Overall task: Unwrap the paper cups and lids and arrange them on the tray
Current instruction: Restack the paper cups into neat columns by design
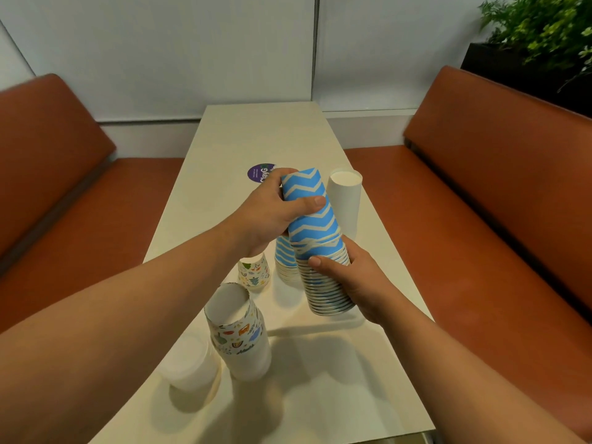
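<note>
A long cream table [256, 133] runs away from the viewer between two rust-brown benches [499, 193], with a pale wall behind and a green plant [541, 24] in a dark planter at the far right corner. A round purple sticker [259, 173] lies on the table top and serves as the landmark here.

Just in front of the sticker, held above the table, is a tilted stack of blue zigzag cups [315, 238], nested upside down with their rims toward the viewer. The left hand [272, 213] grips the upper cup of this stack, thumb curled across its side and fingers wrapped round the far side. The right hand [355, 283] grips the lower part, thumb and fingers curled round the bunched rims.

Partly hidden behind the held stack, nearer than the sticker, a second blue zigzag stack [285, 261] stands on the table. To the right of the sticker stands a tall plain white stack [346, 200]. Nearer the viewer than the sticker, under the left wrist, sits a small patterned cup [253, 272]; closer still is a tall patterned stack [238, 334], and just left of that a blurred white stack [192, 363], cups or lids I cannot tell
</note>
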The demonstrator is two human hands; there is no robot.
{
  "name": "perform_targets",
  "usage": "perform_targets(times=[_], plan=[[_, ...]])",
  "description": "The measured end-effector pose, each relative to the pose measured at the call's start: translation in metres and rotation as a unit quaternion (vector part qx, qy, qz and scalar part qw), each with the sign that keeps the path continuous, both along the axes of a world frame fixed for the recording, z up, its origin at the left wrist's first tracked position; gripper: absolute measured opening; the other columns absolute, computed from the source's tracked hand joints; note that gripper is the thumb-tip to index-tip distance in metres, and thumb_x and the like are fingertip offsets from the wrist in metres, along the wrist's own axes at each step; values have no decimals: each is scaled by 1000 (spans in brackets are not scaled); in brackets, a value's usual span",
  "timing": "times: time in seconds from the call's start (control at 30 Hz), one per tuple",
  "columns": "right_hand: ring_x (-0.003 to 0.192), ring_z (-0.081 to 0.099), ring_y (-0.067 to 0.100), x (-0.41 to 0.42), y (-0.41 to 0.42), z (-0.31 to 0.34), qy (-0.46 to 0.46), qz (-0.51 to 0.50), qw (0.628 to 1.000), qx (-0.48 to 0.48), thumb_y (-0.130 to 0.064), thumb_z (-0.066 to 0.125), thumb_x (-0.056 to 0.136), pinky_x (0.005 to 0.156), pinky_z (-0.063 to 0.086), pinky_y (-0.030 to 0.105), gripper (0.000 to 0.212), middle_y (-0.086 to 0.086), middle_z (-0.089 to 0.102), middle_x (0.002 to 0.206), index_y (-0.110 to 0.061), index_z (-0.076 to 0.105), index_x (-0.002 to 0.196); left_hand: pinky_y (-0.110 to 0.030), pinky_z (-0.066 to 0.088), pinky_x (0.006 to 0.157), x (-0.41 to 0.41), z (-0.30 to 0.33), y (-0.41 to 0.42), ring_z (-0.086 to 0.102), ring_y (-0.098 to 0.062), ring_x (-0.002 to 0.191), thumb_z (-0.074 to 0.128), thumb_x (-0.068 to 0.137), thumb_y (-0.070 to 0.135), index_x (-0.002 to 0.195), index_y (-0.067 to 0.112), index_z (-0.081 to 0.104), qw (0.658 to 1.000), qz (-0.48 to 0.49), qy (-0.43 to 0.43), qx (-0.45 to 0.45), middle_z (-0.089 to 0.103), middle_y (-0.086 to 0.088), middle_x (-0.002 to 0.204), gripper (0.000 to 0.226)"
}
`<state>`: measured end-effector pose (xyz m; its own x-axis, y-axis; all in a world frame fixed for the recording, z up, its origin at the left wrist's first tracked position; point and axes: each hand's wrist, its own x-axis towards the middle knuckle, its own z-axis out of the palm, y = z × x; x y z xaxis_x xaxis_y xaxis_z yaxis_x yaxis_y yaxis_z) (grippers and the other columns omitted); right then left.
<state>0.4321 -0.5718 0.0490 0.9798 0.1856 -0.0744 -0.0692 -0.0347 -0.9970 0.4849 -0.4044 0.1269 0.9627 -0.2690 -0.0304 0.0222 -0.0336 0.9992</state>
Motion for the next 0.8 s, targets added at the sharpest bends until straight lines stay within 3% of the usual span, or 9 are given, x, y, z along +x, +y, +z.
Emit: perform_targets(times=[0.13, 0.3, 0.37, 0.43, 0.5, 0.6, 0.7, 0.8], plan=[[104, 70, 22, 1, 4, -2, -7, -6, 1000, 13, -54, 79, 61, 95, 55, 47, 71, -1, 72, 114, -28, 59, 124, -38, 60, 77, 1, -2, -1, 71, -19, 99, 76, 82, 18, 133, 20, 43, 1000, -6, 5, 13, 65, -7, 120, 61], [101, 70, 18, 0, -2, -11, -10, -24, 1000, -5, -53, 81, 57, 92, 56, 42, 72, -3, 73, 110, -27, 61, 120, -40, 60, 78, 9, 1, -1, 71, -18, 97, 73, 86, 24, 123, 23, 45, 999, 33, -9, -9, 66, -4, 115, 47], [99, 70, 16, -2, -5, -18, -5, -33, 999, -10, -53, 82, 55, 90, 57, 38, 71, -4, 74, 107, -28, 61, 118, -40, 58, 79, 22, 7, 2, 70, -21, 97, 73, 86, 33, 118, 21, 46, 996, 84, -29, -30, 65, -7, 117, 43], [98, 71, 14, -4, -9, -25, 2, -44, 999, -13, -54, 82, 53, 87, 56, 35, 71, -6, 74, 106, -29, 61, 116, -40, 57, 82, 36, 14, 7, 68, -23, 100, 76, 74, 49, 113, 23, 48, 988, 137, -66, -30, 64, -6, 115, 54], [99, 70, 15, -6, -14, -31, 10, -60, 998, -13, -54, 82, 53, 90, 56, 38, 73, -5, 74, 107, -27, 60, 117, -35, 55, 84, 48, 12, 14, 66, -17, 97, 76, 71, 49, 120, 21, 48, 980, 164, -110, 34, 62, 0, 110, 63], [100, 70, 17, -6, -18, -36, 14, -73, 997, -12, -56, 82, 53, 93, 56, 41, 75, -3, 73, 108, -25, 59, 118, -29, 52, 84, 56, -2, 20, 58, -2, 86, 77, 81, 31, 127, 17, 44, 966, 148, -142, 155, 57, 10, 100, 58], [101, 70, 17, -5, -19, -35, 11, -79, 997, -6, -55, 82, 54, 91, 56, 39, 76, -2, 73, 109, -23, 59, 118, -37, 54, 88, 58, -19, 20, 60, -12, 94, 81, 76, 36, 123, 24, 44, 958, 104, -132, 230, 59, 4, 108, 62], [101, 70, 17, -4, -18, -34, 12, -76, 997, 3, -54, 82, 55, 88, 56, 35, 76, -1, 73, 110, -22, 58, 119, -40, 55, 91, 59, -28, 21, 60, -18, 105, 82, 72, 45, 131, 26, 41, 956, 72, -113, 261, 57, -1, 122, 74]])
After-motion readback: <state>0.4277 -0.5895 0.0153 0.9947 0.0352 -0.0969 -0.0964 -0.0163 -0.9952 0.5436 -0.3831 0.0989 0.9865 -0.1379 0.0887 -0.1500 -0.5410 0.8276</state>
